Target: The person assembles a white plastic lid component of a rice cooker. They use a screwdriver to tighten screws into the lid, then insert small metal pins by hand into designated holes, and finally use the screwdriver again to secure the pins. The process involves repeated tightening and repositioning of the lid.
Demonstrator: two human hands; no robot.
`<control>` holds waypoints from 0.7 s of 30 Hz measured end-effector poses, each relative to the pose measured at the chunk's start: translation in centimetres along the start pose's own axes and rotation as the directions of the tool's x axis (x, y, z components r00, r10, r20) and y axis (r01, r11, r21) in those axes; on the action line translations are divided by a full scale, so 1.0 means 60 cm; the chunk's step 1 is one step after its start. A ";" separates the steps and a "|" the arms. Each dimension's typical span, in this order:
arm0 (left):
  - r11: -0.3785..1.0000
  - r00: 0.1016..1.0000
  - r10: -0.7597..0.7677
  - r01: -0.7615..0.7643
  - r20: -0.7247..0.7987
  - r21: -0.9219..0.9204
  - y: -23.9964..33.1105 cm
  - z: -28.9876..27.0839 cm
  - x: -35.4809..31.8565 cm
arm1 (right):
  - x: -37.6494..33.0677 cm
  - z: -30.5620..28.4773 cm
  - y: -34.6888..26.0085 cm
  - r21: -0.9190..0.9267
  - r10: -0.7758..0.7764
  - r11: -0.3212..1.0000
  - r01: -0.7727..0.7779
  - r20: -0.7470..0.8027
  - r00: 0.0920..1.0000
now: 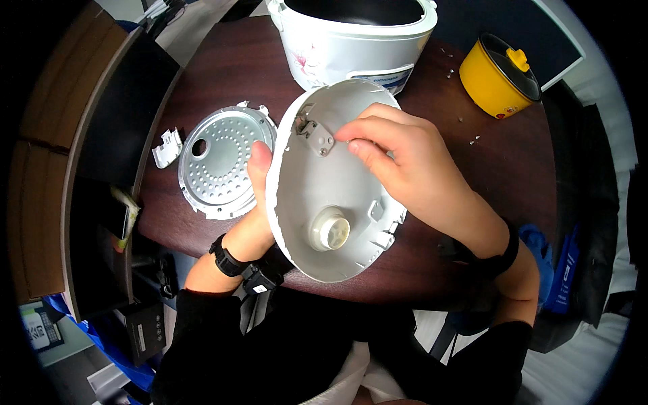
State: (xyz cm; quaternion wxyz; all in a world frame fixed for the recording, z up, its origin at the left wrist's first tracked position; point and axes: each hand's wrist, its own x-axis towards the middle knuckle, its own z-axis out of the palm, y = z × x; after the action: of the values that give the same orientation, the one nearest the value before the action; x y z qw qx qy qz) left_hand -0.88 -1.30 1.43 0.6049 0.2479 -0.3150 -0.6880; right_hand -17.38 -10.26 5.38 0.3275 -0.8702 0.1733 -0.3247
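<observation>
My left hand (pixel 259 169) grips the left rim of a white rice cooker lid shell (pixel 304 223), tilted so its hollow inside faces up. Thumb and forefinger of my right hand (pixel 398 145) are pinched together inside the shell, beside a small light-grey bracket (pixel 320 139) with a screw in it. Whatever lies between those fingertips is too small to make out. Lower in the shell sits a round cream-coloured vent piece (pixel 334 233). Left of the shell, a round metal inner lid plate (pixel 226 165) with dimples and one hole lies on the table.
Behind the shell stands the white rice cooker body (pixel 358 50), its top uncovered. A small white plastic part (pixel 167 148) lies left of the metal plate. At the far right is a yellow pot (pixel 496 77) with a dark lid; loose screws (pixel 474 140) are scattered near it on the brown table (pixel 439 270).
</observation>
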 end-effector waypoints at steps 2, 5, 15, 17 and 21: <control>1.000 1.000 -0.004 0.004 -0.007 0.012 -0.004 -0.003 0.001 | 0.000 0.003 -0.003 0.001 0.038 0.999 -0.038 0.011 0.999; 0.999 1.000 -0.010 0.010 -0.012 0.036 -0.004 -0.004 -0.001 | 0.001 0.008 -0.001 0.047 0.073 0.996 -0.073 -0.003 0.997; 0.987 0.992 -0.113 0.119 -0.062 0.105 -0.005 0.000 -0.009 | 0.009 0.015 -0.018 0.237 0.276 0.932 -0.275 0.030 0.961; 0.973 0.992 -0.122 0.128 -0.045 0.190 -0.002 0.003 -0.008 | 0.008 0.015 -0.014 0.224 0.269 0.936 -0.271 0.039 0.962; 0.977 0.994 -0.099 0.104 -0.036 0.187 -0.014 -0.023 -0.011 | 0.009 0.009 -0.020 0.218 0.290 0.929 -0.298 0.070 0.954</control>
State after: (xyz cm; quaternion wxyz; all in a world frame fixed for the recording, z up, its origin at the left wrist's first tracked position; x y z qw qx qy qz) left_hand -0.37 -0.75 -0.18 0.5468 0.3291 -0.3577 -0.6817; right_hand -16.55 -9.43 6.14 0.4723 -0.7973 0.2576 -0.2734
